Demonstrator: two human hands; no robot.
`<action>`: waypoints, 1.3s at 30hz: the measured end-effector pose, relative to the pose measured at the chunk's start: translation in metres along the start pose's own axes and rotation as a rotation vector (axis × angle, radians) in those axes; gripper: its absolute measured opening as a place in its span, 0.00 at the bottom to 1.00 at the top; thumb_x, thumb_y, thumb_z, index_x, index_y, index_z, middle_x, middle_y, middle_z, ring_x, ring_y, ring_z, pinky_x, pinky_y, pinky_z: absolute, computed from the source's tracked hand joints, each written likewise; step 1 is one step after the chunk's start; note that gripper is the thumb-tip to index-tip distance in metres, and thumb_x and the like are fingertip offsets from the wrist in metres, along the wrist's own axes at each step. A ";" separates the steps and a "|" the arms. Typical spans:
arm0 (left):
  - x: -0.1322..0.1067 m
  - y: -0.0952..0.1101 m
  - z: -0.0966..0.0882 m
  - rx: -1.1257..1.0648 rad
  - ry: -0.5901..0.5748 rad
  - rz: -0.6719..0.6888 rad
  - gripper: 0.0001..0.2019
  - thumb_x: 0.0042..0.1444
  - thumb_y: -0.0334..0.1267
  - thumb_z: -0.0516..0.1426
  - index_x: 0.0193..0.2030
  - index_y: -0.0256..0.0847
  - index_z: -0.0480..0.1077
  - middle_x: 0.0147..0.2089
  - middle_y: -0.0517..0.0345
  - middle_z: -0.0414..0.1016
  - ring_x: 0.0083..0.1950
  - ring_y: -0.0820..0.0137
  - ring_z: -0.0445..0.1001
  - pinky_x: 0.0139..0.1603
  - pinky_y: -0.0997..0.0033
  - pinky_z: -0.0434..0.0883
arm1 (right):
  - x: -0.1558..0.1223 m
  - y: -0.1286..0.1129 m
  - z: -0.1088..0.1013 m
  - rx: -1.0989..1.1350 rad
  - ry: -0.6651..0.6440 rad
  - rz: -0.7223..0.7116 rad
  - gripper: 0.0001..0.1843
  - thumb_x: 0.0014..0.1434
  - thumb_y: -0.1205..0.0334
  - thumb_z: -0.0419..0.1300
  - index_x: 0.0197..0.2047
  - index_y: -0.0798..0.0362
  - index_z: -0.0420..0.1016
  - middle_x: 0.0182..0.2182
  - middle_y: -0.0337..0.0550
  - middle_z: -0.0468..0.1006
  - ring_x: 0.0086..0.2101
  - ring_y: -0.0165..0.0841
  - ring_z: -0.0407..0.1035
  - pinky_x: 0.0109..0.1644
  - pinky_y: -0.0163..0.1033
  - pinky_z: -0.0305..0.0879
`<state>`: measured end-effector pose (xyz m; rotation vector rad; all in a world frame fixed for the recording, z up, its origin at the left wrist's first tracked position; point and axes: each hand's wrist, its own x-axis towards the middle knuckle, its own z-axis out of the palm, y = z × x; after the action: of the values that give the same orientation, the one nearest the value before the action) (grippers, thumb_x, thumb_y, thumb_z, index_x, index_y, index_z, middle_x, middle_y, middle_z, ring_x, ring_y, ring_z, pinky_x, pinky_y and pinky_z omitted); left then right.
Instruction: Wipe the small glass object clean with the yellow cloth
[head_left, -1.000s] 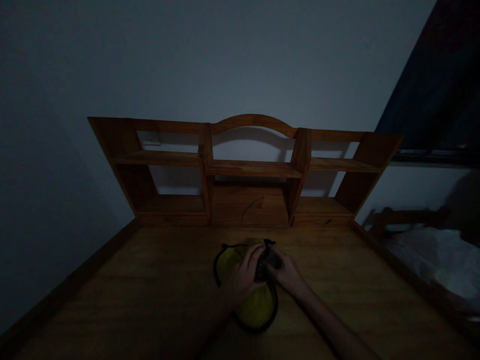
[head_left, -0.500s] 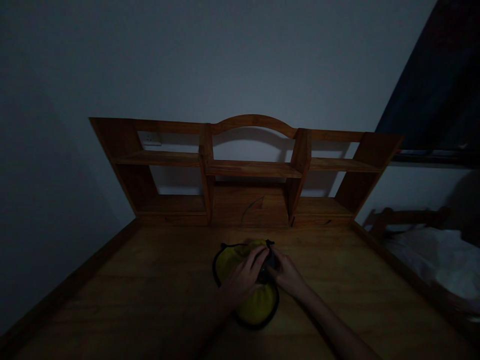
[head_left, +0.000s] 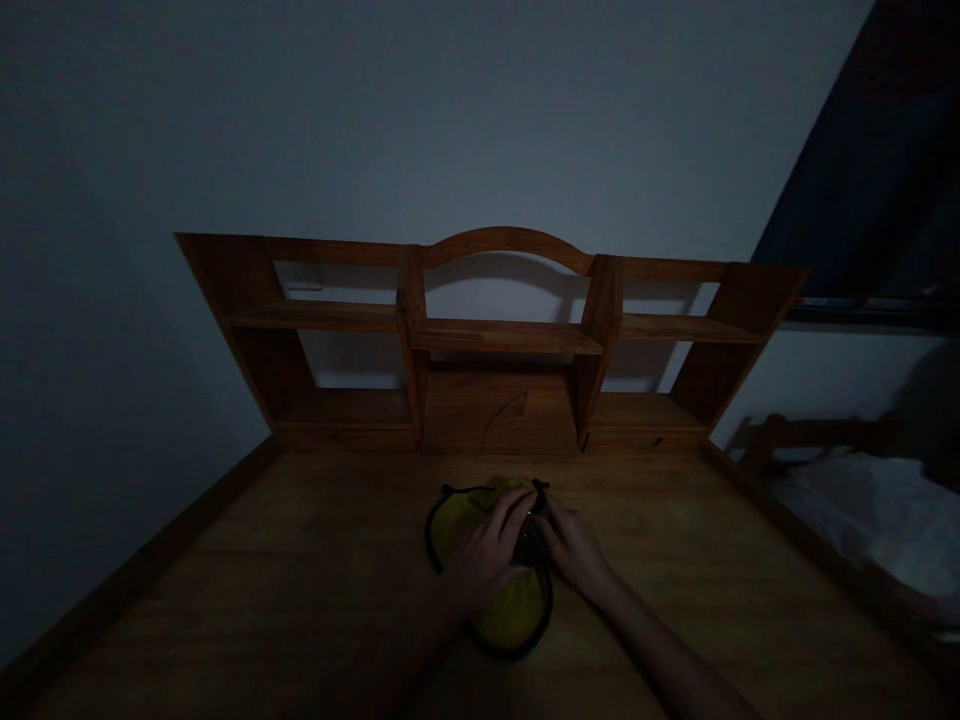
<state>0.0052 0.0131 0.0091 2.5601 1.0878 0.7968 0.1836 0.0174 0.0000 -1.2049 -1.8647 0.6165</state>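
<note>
A yellow cloth piece with thick black edging lies on the wooden desk. At its middle is a small dark object with a faint shine; its kind is too dim to make out. My left hand is over the cloth, fingers curved around the dark object's left and upper side. From the right, my right hand closes on the same object, thumb against its near side. Both hands cover much of the object and the middle of the cloth.
At the back of the desk stands a wooden shelf unit with several compartments, against a pale wall. Raised wooden edges border the desk. To the right lies white fabric near a wooden rail. The room is dim.
The right fingers and thumb have shifted slightly on the dark object. The near lobe of the yellow cloth has moved a little left. My left hand is nearly still.
</note>
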 end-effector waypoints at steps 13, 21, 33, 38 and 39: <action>-0.003 0.001 0.001 0.102 0.117 -0.022 0.43 0.49 0.38 0.62 0.66 0.48 0.41 0.66 0.48 0.51 0.63 0.56 0.60 0.56 0.58 0.67 | 0.006 0.006 -0.006 0.483 -0.065 0.121 0.13 0.59 0.56 0.56 0.42 0.55 0.74 0.36 0.42 0.77 0.38 0.35 0.70 0.43 0.38 0.66; 0.002 -0.001 0.001 -0.076 0.313 -0.069 0.40 0.45 0.33 0.63 0.63 0.44 0.47 0.62 0.48 0.55 0.63 0.59 0.58 0.60 0.58 0.64 | 0.010 0.010 -0.002 0.939 -0.071 0.307 0.15 0.52 0.56 0.64 0.43 0.52 0.76 0.40 0.43 0.78 0.43 0.37 0.70 0.50 0.42 0.62; 0.001 -0.003 0.006 -0.171 0.325 -0.038 0.42 0.43 0.35 0.65 0.63 0.44 0.48 0.62 0.48 0.55 0.63 0.58 0.57 0.62 0.56 0.61 | 0.010 -0.002 -0.009 0.954 -0.088 0.383 0.17 0.49 0.55 0.66 0.41 0.54 0.77 0.40 0.45 0.79 0.42 0.39 0.71 0.48 0.42 0.64; 0.001 -0.002 0.005 -0.190 0.323 -0.022 0.41 0.44 0.34 0.64 0.63 0.44 0.46 0.62 0.47 0.54 0.64 0.57 0.56 0.62 0.53 0.60 | 0.010 0.002 -0.004 0.945 -0.076 0.355 0.16 0.52 0.53 0.64 0.41 0.54 0.77 0.37 0.44 0.80 0.39 0.37 0.72 0.49 0.43 0.63; 0.001 -0.001 0.004 -0.191 0.321 -0.023 0.41 0.45 0.34 0.64 0.63 0.44 0.46 0.62 0.47 0.54 0.64 0.57 0.56 0.62 0.52 0.60 | 0.011 0.002 -0.003 0.937 -0.071 0.351 0.17 0.53 0.52 0.63 0.41 0.54 0.77 0.37 0.44 0.80 0.39 0.37 0.72 0.49 0.44 0.63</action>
<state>0.0078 0.0149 0.0056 2.3090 1.0654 1.2728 0.1847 0.0277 0.0039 -0.8506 -1.1384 1.5232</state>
